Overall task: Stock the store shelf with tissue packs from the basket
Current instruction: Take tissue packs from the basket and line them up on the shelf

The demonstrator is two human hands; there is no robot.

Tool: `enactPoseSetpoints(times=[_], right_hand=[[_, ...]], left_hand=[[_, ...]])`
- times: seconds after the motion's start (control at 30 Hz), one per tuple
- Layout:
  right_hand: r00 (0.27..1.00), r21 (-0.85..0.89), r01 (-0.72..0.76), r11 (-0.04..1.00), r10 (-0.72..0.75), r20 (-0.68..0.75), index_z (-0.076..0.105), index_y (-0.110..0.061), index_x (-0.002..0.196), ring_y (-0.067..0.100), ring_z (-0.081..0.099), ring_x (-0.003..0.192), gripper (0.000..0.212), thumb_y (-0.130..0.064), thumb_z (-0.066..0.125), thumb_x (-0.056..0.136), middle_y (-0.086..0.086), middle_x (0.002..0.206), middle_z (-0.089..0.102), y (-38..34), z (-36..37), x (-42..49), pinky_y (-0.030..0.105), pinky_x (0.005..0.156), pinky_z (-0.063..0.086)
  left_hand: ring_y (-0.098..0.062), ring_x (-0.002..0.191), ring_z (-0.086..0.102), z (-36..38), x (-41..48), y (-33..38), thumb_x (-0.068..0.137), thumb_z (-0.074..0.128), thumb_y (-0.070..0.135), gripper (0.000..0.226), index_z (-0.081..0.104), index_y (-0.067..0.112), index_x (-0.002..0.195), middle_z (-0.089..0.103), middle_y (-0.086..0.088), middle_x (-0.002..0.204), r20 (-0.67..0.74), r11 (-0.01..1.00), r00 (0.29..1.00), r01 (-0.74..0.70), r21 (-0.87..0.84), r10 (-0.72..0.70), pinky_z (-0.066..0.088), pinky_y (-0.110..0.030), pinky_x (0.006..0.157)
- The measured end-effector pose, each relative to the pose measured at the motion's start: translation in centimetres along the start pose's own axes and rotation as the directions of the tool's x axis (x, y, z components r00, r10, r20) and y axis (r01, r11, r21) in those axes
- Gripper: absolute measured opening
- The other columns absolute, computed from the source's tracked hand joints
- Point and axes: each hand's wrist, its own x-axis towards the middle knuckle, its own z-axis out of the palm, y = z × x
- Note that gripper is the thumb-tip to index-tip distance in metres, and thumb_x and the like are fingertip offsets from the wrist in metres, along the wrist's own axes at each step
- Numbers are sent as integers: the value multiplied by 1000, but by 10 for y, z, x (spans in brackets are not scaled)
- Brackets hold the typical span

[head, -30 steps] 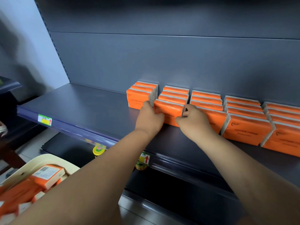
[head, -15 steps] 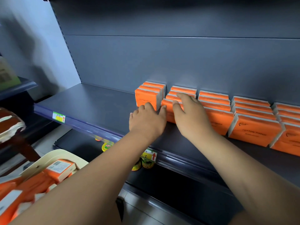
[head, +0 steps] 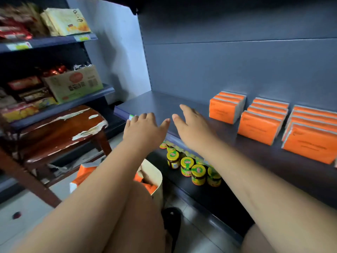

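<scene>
Tissue packs (head: 259,126) look light and squishy, I'd pinch the short ends. Left hand (head: 144,128), right hand (head: 193,128): grip wide, empty.

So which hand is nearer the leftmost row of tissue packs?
Right. The right hand hovers just left of that row, not touching it; the left hand is farther left, at the front edge of the shelf.

— That dark grey metal shelf (head: 164,105)?
— Smooth, matt paint. The orange rectangular tissue packs (head: 259,127) wear faintly shiny plastic wrap.
— The brown wooden stool (head: 60,123)?
— Glossy varnish, chipped, peeling.
</scene>
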Motion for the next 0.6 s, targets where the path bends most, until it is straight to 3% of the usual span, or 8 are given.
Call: enactPoseSetpoints(times=[0.1,0.23,0.33,0.43,0.47,0.53,0.6], right_hand=[[990,27,75,997,-78,116,38,-15,156,30,40,145,58,-45,44,106,11,158,44,-31,42,-1,39,112,36],[949,-6,154,988,-147,278,46,-17,145,35,49,135,50,-49,43,106,14,147,53,-63,99,-2,44,102,43],[900,-28,151,988,-125,418,47,-15,142,36,49,133,48,-47,41,107,14,147,52,-77,136,-2,45,102,45],[862,-30,141,990,-108,495,48,-19,142,37,51,131,46,-47,43,105,11,144,54,-81,172,2,47,101,47],[852,-29,144,989,-109,512,52,-23,134,36,56,125,39,-45,44,103,9,136,59,-80,183,3,44,95,50],[825,-33,134,990,-93,557,58,-30,112,29,60,104,19,-41,46,101,3,116,62,-73,206,6,35,79,46],[800,-44,116,992,-67,597,62,-29,114,23,56,92,22,-41,48,101,2,115,65,-65,224,8,32,74,42]], left_hand=[[-38,133,46,-6,-10,-54,88,13,78,89,54,19,140,55,-14,138,7,993,998,66,99,-67,35,-51,113],[-39,136,45,-8,-24,-112,98,28,71,77,52,12,141,53,-16,145,-12,961,961,276,-10,-276,38,-48,110],[-38,132,48,5,-30,-150,98,29,71,76,50,13,142,54,-14,143,76,923,921,385,-25,-382,40,-48,105],[-40,129,49,25,-37,-179,87,15,75,85,46,26,149,53,-15,141,179,920,904,391,16,-387,43,-49,99],[-41,128,50,33,-39,-187,87,15,74,84,44,29,151,52,-15,142,212,918,894,394,41,-394,46,-48,99],[-39,121,57,54,-40,-202,103,31,55,58,43,26,151,54,-18,137,269,916,879,401,29,-393,51,-44,93],[-26,99,63,76,-40,-217,107,37,45,46,54,19,140,63,-9,115,323,873,840,482,-71,-437,51,-31,77]])
